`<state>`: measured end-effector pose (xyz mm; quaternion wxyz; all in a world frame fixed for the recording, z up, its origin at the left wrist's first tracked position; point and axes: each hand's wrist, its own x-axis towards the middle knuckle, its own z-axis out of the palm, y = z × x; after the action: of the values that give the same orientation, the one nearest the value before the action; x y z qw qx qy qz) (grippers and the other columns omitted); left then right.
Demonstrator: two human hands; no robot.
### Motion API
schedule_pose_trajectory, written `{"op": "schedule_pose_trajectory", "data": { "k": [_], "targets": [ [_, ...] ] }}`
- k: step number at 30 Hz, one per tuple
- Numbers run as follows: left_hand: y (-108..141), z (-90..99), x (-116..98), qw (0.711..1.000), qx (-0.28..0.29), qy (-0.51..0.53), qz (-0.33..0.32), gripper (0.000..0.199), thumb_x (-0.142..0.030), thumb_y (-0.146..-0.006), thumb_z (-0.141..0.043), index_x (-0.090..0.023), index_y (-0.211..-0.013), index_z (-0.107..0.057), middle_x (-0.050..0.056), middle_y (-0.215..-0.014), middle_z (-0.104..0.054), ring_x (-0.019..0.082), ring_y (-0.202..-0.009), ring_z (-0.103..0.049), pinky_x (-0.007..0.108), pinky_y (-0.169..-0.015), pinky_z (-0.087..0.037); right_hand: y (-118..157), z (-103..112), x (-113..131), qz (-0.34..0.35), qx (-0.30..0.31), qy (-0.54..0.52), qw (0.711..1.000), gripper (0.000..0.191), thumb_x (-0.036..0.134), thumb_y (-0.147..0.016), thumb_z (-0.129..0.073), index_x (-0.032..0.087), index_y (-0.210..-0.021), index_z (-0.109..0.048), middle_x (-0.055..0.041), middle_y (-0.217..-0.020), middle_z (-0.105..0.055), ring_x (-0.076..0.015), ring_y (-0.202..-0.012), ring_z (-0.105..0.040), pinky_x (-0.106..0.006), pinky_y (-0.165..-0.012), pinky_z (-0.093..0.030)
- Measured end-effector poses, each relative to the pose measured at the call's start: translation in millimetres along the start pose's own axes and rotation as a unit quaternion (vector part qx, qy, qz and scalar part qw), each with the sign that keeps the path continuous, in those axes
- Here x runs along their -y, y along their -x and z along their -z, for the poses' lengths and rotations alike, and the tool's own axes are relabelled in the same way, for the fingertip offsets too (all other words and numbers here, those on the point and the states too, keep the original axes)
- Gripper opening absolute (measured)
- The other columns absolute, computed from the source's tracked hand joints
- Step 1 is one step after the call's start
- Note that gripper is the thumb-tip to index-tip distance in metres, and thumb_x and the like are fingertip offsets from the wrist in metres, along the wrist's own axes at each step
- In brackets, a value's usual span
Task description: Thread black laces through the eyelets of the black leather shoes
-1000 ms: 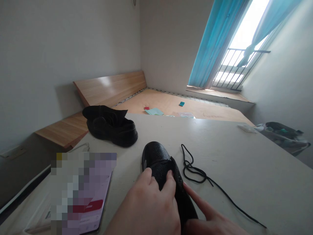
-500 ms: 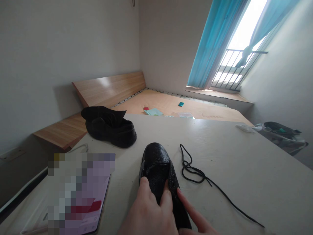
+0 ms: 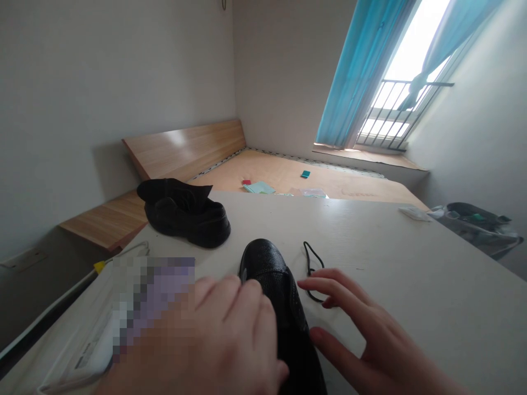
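A black leather shoe [image 3: 263, 255] lies on the white table, toe pointing away from me. My left hand [image 3: 214, 323] is closed over its left side, back of the hand up. The tips of its bent fingers are hidden, and the thumb tip rests by the shoe's opening. To the right of the shoe, my right hand [image 3: 362, 323] has its fingers apart and holds nothing. Its thumb is close to the shoe's side; whether they touch, I cannot tell. A loose black shoelace [image 3: 315, 255] lies partly under this hand.
A second black shoe [image 3: 185, 216] sits at the table's far left. A blurred-out flat item [image 3: 173, 274] and a clear plastic case [image 3: 78, 345] lie at the left. Beyond the white table [image 3: 432, 285] are a bed board [image 3: 272, 164] and a bin [image 3: 481, 225].
My left hand has come up and left, now covering the shoe's left side and part of the blurred item. My right hand has left the shoe's eyelet edge and spread open over the shoelace.
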<state>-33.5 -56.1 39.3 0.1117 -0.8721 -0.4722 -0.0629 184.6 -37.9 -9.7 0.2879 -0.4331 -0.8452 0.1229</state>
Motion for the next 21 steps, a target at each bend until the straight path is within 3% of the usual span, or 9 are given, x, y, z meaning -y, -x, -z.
{"op": "schedule_pose_trajectory", "data": {
  "k": [4, 6, 10, 14, 16, 21],
  "targets": [
    [-7.2, -6.9, 17.0, 0.989, 0.149, 0.021, 0.017, 0.034, -0.05, -0.076, -0.066, -0.018, -0.086, -0.073, 0.01, -0.075, -0.07, 0.033, -0.068, -0.064, 0.047, -0.066, -0.05, -7.9, -5.0, -2.7, 0.013, 0.118, 0.043, 0.992, 0.062, 0.048, -0.091, -0.054, 0.02, -0.145, -0.041, -0.0126, -0.145, -0.049, -0.031, -0.135, -0.044, -0.052, -0.104, -0.046],
    [-11.4, -12.6, 17.0, 0.982, 0.184, 0.05, -0.006, 0.04, -0.052, -0.077, -0.065, -0.017, -0.094, -0.074, 0.012, -0.079, -0.072, 0.034, -0.07, -0.066, 0.048, -0.067, -0.051, -12.0, -5.6, -0.6, -0.022, 0.17, 0.038, 0.984, 0.069, 0.052, -0.091, -0.052, 0.017, -0.149, -0.036, -0.0133, -0.151, -0.04, -0.0327, -0.138, -0.038, -0.056, -0.105, -0.042],
    [-14.2, -19.6, 4.6, 0.983, 0.176, -0.003, -0.044, 0.039, -0.033, -0.084, -0.058, -0.009, -0.111, -0.071, 0.021, -0.095, -0.073, 0.035, -0.081, -0.069, 0.042, -0.067, -0.053, -19.1, -5.7, 6.4, -0.052, 0.202, 0.042, 0.977, 0.075, 0.04, -0.085, -0.059, 0.013, -0.15, -0.033, -0.014, -0.153, -0.032, -0.0318, -0.137, -0.04, -0.053, -0.105, -0.043],
    [-9.1, -22.1, -3.1, 0.984, 0.15, -0.077, -0.051, 0.044, -0.01, -0.084, -0.042, 0.0, -0.119, -0.066, 0.028, -0.104, -0.07, 0.032, -0.085, -0.071, 0.036, -0.069, -0.053, -28.2, -8.4, 13.0, 0.013, 0.193, 0.088, 0.977, 0.064, 0.024, -0.079, -0.055, 0.019, -0.143, -0.047, -0.0065, -0.154, -0.032, -0.0319, -0.14, -0.034, -0.054, -0.108, -0.04],
    [-6.9, -23.3, -2.7, 0.984, 0.149, -0.071, -0.061, 0.046, -0.008, -0.083, -0.039, 0.0, -0.12, -0.065, 0.028, -0.105, -0.07, 0.033, -0.086, -0.071, 0.037, -0.069, -0.054, -33.6, -11.0, 16.3, 0.051, 0.2, 0.107, 0.973, 0.06, 0.022, -0.079, -0.053, 0.022, -0.139, -0.052, -0.0037, -0.154, -0.035, -0.0341, -0.14, -0.033, -0.057, -0.108, -0.039],
    [-7.8, -21.9, -3.1, 0.985, 0.148, -0.072, -0.046, 0.047, -0.009, -0.084, -0.038, -0.003, -0.122, -0.065, 0.025, -0.112, -0.068, 0.031, -0.092, -0.071, 0.037, -0.076, -0.054, -43.8, -15.9, 21.2, 0.109, 0.21, 0.131, 0.963, 0.043, 0.018, -0.078, -0.053, 0.017, -0.118, -0.067, -0.0123, -0.144, -0.05, -0.0373, -0.129, -0.048, -0.053, -0.101, -0.048]
  ]
}}
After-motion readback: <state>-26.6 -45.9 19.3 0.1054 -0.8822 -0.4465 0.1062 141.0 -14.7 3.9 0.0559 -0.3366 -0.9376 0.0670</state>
